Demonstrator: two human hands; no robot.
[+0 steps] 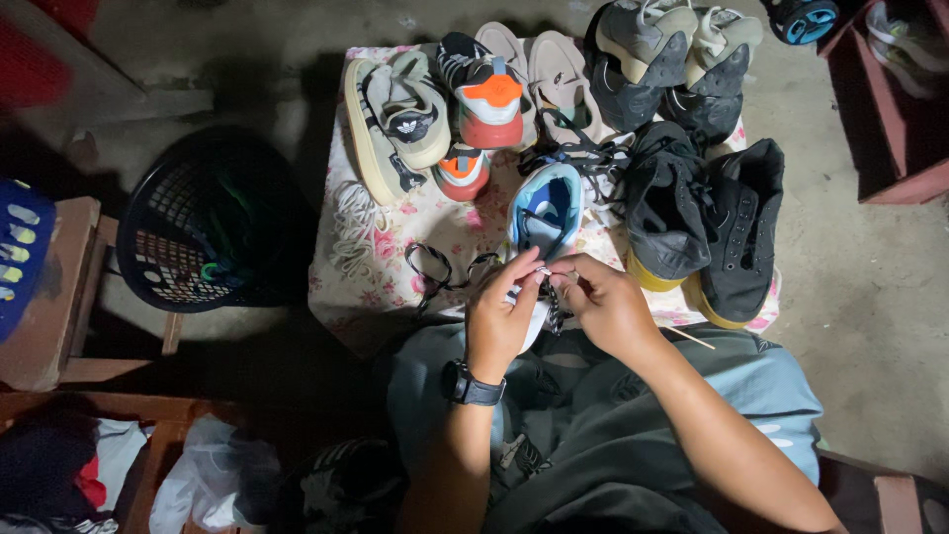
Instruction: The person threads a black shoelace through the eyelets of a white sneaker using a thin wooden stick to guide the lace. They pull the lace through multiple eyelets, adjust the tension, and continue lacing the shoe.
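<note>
Two hands meet over the lap, forearms angled inward; left hand (pixel 499 318), a watch (pixel 473 386) at its wrist, and right hand (pixel 605 305) both pinch the black-and-white lace (pixel 552 297) between fingertips. The lace runs just below the blue-lined white shoe (pixel 545 220), whose heel end sits between the hands, its toe on the flowered cloth (pixel 395 259). Other shoes crowd the cloth beyond.

Sneaker toe (pixel 535 321) behind hands

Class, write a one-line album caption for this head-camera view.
Both hands, left hand and right hand, thread a striped lace into a blue-lined sneaker.
</note>
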